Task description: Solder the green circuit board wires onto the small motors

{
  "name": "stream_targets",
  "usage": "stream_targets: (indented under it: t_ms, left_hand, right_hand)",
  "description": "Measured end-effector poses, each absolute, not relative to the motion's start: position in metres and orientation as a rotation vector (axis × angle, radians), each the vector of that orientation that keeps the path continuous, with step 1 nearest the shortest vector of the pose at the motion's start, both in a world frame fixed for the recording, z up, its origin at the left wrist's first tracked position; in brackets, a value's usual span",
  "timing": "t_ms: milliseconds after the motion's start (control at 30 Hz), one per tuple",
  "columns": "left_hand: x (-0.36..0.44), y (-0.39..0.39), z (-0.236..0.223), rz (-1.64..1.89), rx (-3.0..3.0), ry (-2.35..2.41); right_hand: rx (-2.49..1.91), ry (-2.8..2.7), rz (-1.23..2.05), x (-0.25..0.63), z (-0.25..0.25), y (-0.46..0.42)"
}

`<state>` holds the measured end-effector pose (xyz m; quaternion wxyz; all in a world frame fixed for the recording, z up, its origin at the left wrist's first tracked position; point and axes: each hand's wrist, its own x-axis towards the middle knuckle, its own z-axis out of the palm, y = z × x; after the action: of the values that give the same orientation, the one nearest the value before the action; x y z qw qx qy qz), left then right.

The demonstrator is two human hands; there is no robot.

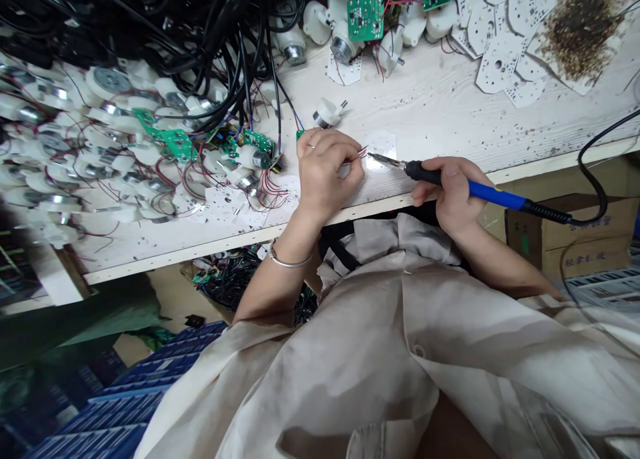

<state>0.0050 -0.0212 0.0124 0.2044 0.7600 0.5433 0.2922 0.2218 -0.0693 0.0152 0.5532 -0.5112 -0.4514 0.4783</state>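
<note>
My right hand (453,191) grips a blue and black soldering iron (493,193); its metal tip points left, over a white circuit board (384,153) lying on the bench. Thin red and dark wires (363,151) stick out from the pinched fingers of my left hand (330,169), close to the iron's tip. Whether tip and wires touch, I cannot tell. Just beyond my left hand rests a small white motor (329,112) with a metal shaft. A bit of green circuit board (299,134) shows behind my left fingers, mostly hidden.
Black cables (210,39) and many white motors with green boards (175,144) crowd the left. White boards (505,32) are stacked at the back right, beside a pad of dark residue (580,29). The iron's cord (595,145) loops right. A cardboard box (575,229) stands below the bench edge.
</note>
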Motion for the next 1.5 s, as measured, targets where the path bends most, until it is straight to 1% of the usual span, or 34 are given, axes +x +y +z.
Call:
stream_targets:
  t_ms: [467,633,733,833,1000,1100,1200,1400,1500]
  left_hand:
    - [0.004,-0.022,0.01,0.866,2.134,1.5]
    - [0.004,-0.021,0.013,0.81,2.119,1.53]
    - [0.003,-0.02,0.012,0.805,2.106,1.518]
    - [0.0,-0.02,0.01,0.89,2.11,1.453]
    - [-0.002,-0.018,0.005,1.063,2.188,1.405]
    - [-0.001,-0.017,0.007,1.082,2.16,1.406]
    - [0.0,-0.017,0.012,1.048,2.139,1.419]
    - [0.0,-0.018,0.014,1.032,2.143,1.413]
    - [0.0,-0.018,0.013,1.031,2.149,1.412]
  right_hand:
    - [-1.288,-1.012,1.189,0.219,0.028,-0.067]
    - [-1.245,-0.911,1.136,0.218,0.027,-0.067]
    - [-1.242,-0.91,1.03,0.219,0.03,-0.066]
    - [-1.226,-0.909,0.815,0.232,0.031,-0.06]
    - [-1.359,-0.81,0.366,0.289,0.019,-0.035]
    - [-1.405,-0.737,0.224,0.325,0.009,-0.021]
    - [-1.416,-0.675,0.224,0.343,0.0,-0.011]
    - [-1.414,-0.751,0.424,0.351,-0.007,0.003]
    - [-1.427,-0.737,0.398,0.348,-0.005,0.003]
